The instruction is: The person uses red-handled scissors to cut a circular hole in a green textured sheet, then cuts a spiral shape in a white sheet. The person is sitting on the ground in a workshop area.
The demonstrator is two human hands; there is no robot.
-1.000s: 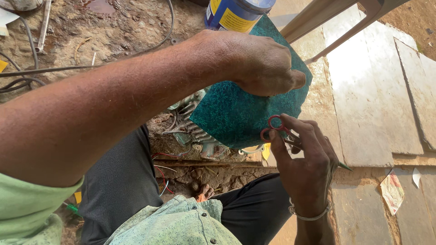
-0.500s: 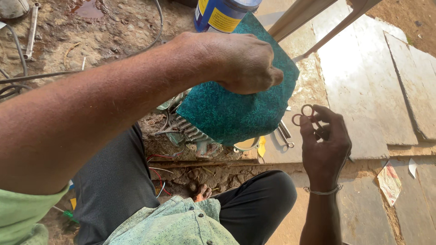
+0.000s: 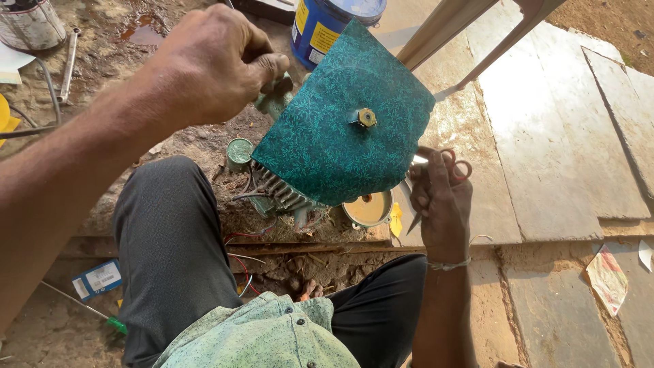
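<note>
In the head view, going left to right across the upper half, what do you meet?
Grey tin → wrench → left hand → brass nut on the green sheet → right hand holding scissors → stone slabs.

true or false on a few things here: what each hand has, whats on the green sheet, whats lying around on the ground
1. The right hand holds scissors with reddish handles. True.
2. The left hand lies flat on the ground, touching nothing. False: it is raised and grips a green metal part at the edge of the green sheet.
3. A brass-coloured hex nut sits on the green sheet. True.
4. The blue can stands between the person's knees. False: it stands beyond the sheet, at the top of the view.
5. A wrench lies on the dirt at upper left. True.
</note>
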